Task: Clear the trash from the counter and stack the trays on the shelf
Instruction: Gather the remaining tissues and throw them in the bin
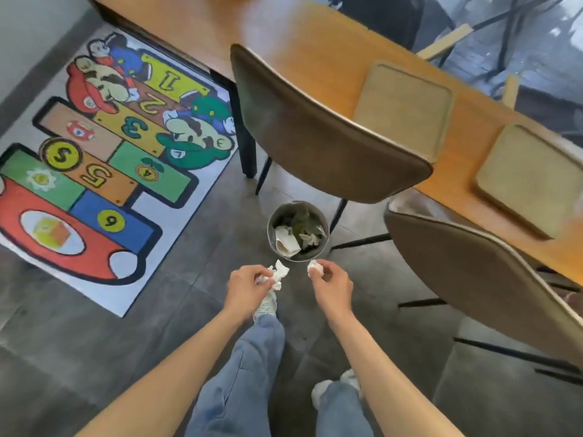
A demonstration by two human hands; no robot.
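My left hand (pixel 244 287) is shut on a crumpled white tissue (pixel 279 274). My right hand (pixel 331 283) pinches a smaller white tissue ball (pixel 315 267). Both hands hover just short of a small round metal trash bin (pixel 274 222) on the floor, which holds paper scraps and dark waste. Two tan trays lie flat on the wooden counter (pixel 284 36): one tray (pixel 405 104) behind the near chair, the other tray (pixel 530 181) further right.
Two brown chairs stand between me and the counter, one (pixel 315 134) above the bin and one (pixel 479 279) to the right. A colourful hopscotch mat (pixel 94 159) lies on the grey floor at left. My jeans and shoes show below.
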